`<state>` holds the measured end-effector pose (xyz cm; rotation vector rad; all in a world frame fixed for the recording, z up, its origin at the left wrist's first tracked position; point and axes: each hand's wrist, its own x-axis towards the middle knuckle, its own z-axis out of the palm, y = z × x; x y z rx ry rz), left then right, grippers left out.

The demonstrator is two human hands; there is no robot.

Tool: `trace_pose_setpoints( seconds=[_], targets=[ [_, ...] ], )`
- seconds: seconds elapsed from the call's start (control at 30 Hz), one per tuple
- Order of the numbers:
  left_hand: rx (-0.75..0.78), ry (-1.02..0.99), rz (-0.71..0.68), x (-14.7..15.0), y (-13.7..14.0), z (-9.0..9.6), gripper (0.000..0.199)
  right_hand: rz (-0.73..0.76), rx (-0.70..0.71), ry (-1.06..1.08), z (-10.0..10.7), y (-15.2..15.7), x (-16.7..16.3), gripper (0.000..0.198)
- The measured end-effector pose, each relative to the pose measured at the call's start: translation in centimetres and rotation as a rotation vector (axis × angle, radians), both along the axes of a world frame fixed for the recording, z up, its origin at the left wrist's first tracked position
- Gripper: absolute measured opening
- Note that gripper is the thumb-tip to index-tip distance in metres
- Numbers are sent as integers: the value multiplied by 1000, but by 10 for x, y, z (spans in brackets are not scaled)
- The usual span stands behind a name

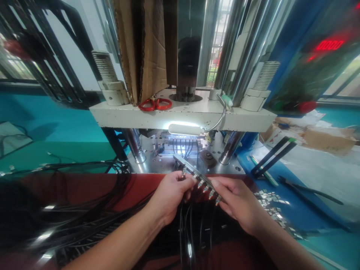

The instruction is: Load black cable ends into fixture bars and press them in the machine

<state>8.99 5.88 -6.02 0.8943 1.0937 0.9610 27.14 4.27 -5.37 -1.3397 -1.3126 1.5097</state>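
Note:
My right hand [239, 200] grips the near end of a slim metal bar [181, 160], which is tilted with its far end pointing up and to the left. Several small metal cable connectors [205, 189] sit in a row along the bar, their black cables [201, 225] hanging below. Between thumb and fingers, my left hand [173, 193] pinches one cable connector [184, 171] that stands upright beside the bar. I cannot tell whether that connector touches the bar.
Ahead is a press with a lit mould [180, 147] under a lamp [184, 129]. Red scissors [155, 104] and cardboard [153, 52] rest on its plate. Black cables [92, 202] lie left. Loose metal pieces [274, 206] and black pliers [306, 189] lie right.

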Motion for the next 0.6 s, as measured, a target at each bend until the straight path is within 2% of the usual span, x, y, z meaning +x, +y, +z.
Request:
trace_pose_setpoints(
  seconds=[0.23,0.4,0.6],
  targets=[
    [-20,-106,-156,-10,1,22,20,31,-39,114,7,3,2,37],
    [60,-85,-45,-19,8,21,23,30,-13,91,10,5,4,32],
    [1,-127,-17,-20,13,15,20,22,-32,86,4,4,5,33]
  ],
)
